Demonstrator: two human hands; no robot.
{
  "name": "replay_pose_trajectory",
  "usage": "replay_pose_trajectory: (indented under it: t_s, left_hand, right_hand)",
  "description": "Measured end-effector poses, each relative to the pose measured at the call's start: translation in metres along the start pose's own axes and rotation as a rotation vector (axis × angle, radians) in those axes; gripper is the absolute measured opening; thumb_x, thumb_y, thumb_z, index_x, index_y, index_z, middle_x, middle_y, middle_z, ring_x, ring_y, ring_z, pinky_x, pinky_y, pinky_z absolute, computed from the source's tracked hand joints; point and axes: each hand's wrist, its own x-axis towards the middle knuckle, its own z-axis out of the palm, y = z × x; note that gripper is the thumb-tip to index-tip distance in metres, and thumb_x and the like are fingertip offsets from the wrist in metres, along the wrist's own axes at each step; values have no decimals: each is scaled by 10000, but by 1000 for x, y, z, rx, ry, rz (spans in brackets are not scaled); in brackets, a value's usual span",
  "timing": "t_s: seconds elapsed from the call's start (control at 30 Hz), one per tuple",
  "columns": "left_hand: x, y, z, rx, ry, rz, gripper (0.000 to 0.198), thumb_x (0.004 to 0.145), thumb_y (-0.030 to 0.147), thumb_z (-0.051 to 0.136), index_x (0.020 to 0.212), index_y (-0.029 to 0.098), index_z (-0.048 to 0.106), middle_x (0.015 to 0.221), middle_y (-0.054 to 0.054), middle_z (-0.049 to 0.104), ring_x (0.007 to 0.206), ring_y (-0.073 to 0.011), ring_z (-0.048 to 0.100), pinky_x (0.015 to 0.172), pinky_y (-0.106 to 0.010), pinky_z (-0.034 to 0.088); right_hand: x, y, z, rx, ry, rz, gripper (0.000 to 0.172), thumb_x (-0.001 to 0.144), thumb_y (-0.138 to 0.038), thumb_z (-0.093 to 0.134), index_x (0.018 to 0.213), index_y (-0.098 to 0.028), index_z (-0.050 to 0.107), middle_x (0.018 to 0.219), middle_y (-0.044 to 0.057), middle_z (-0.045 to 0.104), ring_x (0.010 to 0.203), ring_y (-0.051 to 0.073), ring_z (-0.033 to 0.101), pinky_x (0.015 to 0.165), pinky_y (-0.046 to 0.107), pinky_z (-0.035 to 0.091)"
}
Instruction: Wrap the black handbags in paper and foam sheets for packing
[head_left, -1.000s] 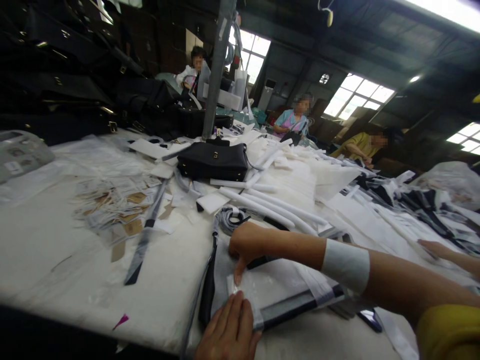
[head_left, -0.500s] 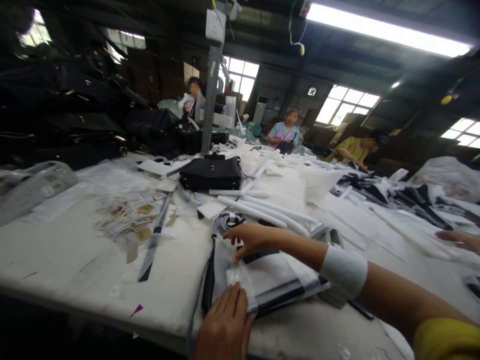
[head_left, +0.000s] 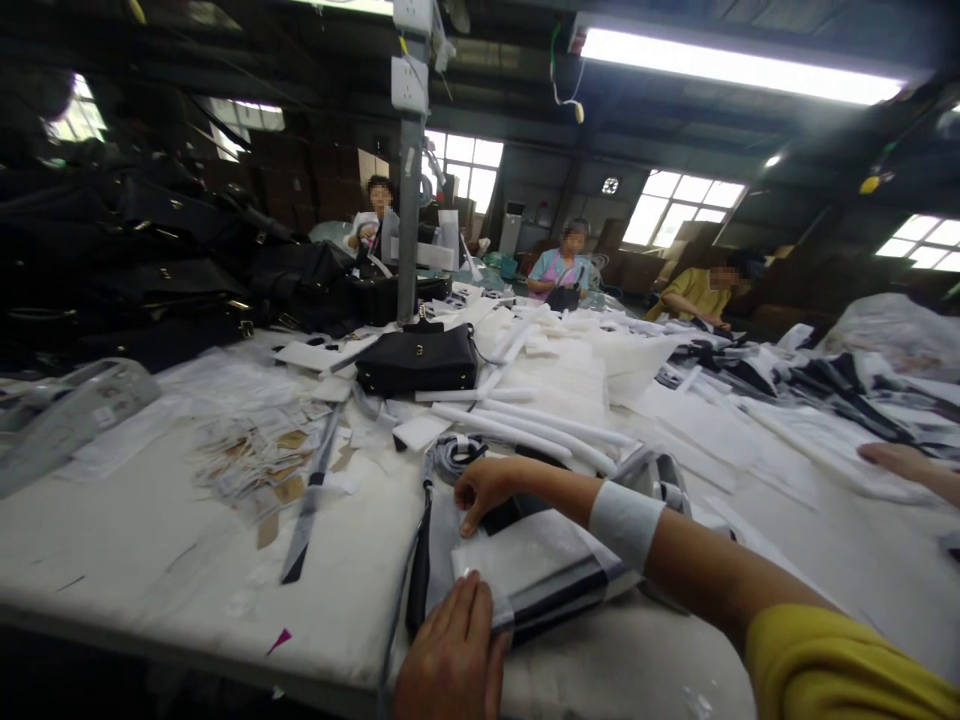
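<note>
A flat bag (head_left: 555, 548) in whitish translucent wrapping, with dark edges, lies on the table in front of me. My left hand (head_left: 454, 640) presses flat on its near left edge, fingers stretched out by a small clear shiny patch. Above it, my right hand (head_left: 487, 490) hovers over or touches the wrapping. Its fingers are curled and the thumb points down, apart from them; nothing shows between them. A coiled grey-wrapped strap (head_left: 456, 455) lies at the bag's upper left corner.
White rolled tubes (head_left: 525, 430) and a black handbag (head_left: 420, 358) lie behind. Small packets (head_left: 262, 455) and a dark strip (head_left: 311, 510) are to the left. Black bags (head_left: 150, 250) are piled at far left. Another person's hand (head_left: 900, 460) reaches in at right.
My right hand's fingers have curled in more, and its forearm has shifted left. My left hand stays on the bag. The view has turned slightly.
</note>
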Motion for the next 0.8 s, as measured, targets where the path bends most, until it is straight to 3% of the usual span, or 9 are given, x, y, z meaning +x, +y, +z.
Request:
replay_pose_trajectory:
  t_s: [0.13, 0.2, 0.3, 0.37, 0.47, 0.5, 0.53, 0.7, 0.8]
  left_hand:
    - [3, 4, -8, -28, -12, -8, 399, 909, 267, 554, 1274, 106, 537, 1251, -127, 670, 1107, -231, 666, 892, -301, 576]
    - [4, 3, -14, -74, -12, -31, 397, 909, 254, 562, 1286, 132, 535, 1266, -106, 666, 1115, -219, 663, 902, -297, 571]
    - [7, -9, -29, -239, -41, -82, 362, 930, 300, 551, 1284, 224, 560, 1263, -34, 674, 1101, -184, 670, 895, -266, 564]
    - [12, -26, -40, -389, -78, -209, 330, 941, 382, 529, 1254, 302, 595, 1253, 14, 679, 1111, -181, 664, 917, -279, 551]
    - [26, -58, -52, -633, -133, -641, 401, 887, 509, 553, 1223, 304, 632, 1255, -20, 677, 1188, -261, 616, 1036, -394, 464]
    - [32, -68, -52, -746, -167, -810, 446, 851, 530, 587, 1215, 277, 638, 1226, -49, 689, 1180, -289, 616, 1037, -413, 451]
    - [38, -77, -51, -797, -194, -880, 499, 834, 553, 590, 1222, 243, 632, 1198, -80, 697, 1152, -307, 628, 992, -414, 478]
    - [69, -93, -36, -1026, -365, -1044, 600, 788, 703, 559, 982, 152, 697, 937, -105, 750, 867, -285, 699, 631, -316, 547]
    - [82, -87, -36, -1181, -458, -1094, 636, 772, 739, 566, 912, 133, 696, 817, -103, 748, 770, -255, 701, 615, -300, 546]
  right_hand:
    - [-21, 2, 5, 29, 251, 76, 125, 820, -232, 712, 907, -158, 761, 817, 21, 734, 776, 165, 659, 721, 226, 466]
    - [-44, 4, 12, 36, 427, 126, 184, 882, -137, 591, 972, -134, 751, 900, 62, 749, 851, 186, 677, 789, 252, 482]
    - [-97, 4, 37, 34, 686, 166, 260, 954, -179, 508, 1129, -155, 698, 1132, 88, 712, 1059, 216, 643, 949, 305, 458]
    - [-136, 4, 64, 25, 843, 205, 301, 1001, -251, 439, 1192, -166, 655, 1208, 107, 671, 1136, 239, 603, 1009, 365, 434]
    - [-182, 11, 110, -38, 1149, 273, 302, 999, -324, 439, 1170, -200, 656, 1161, 111, 677, 1106, 264, 616, 976, 417, 480]
    - [-190, 15, 124, -61, 1189, 299, 309, 991, -351, 460, 1192, -211, 648, 1178, 110, 671, 1133, 272, 604, 986, 432, 481]
    - [-194, 20, 137, -82, 1215, 330, 329, 973, -389, 496, 1215, -221, 641, 1204, 110, 662, 1168, 287, 587, 1000, 451, 478]
    - [-181, 42, 168, -19, 1164, 546, 539, 895, -541, 559, 1331, -226, 591, 1407, 136, 533, 1327, 364, 459, 1072, 534, 416]
    - [-169, 47, 172, 86, 1204, 551, 543, 919, -537, 503, 1322, -187, 604, 1386, 152, 545, 1317, 354, 467, 1109, 541, 370]
